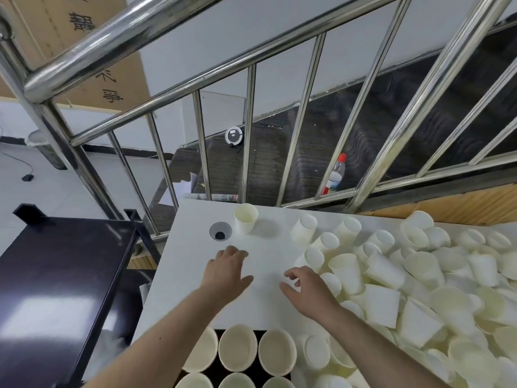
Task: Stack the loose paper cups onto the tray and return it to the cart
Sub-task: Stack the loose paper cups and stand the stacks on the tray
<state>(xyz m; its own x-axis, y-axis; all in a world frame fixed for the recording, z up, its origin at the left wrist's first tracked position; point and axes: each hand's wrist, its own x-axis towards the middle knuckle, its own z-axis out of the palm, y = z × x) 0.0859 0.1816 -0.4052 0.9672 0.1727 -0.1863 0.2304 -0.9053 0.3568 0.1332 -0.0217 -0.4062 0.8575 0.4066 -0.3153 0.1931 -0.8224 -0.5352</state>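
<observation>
At the near edge of the view, upright paper cups (237,348) stand in rows on a dark tray (260,336), their open mouths facing up; the tray's own outline is mostly hidden beneath them. The tray sits at the near edge of a white table (195,275). Both bare forearms reach forward over it. The left hand (225,271) lies palm down above the bare table surface, its grip apart with fingers spread and nothing held. The right hand (306,287) is just right of it, its grip also apart, fingers loosely curled and empty, close beside the edge of the loose heap. A large heap of loose paper cups (419,281) covers the right side of the table, most lying on their sides and overlapping. One single cup (245,219) stands upright at the far left of the table, next to a round cable grommet (220,231) set in the surface. A dark cart (56,275) stands to the left of the table. A steel stair railing (251,65) crosses the far side, with a plastic bottle (334,175) and a round robot vacuum (234,135) on the dark stairs behind it.
</observation>
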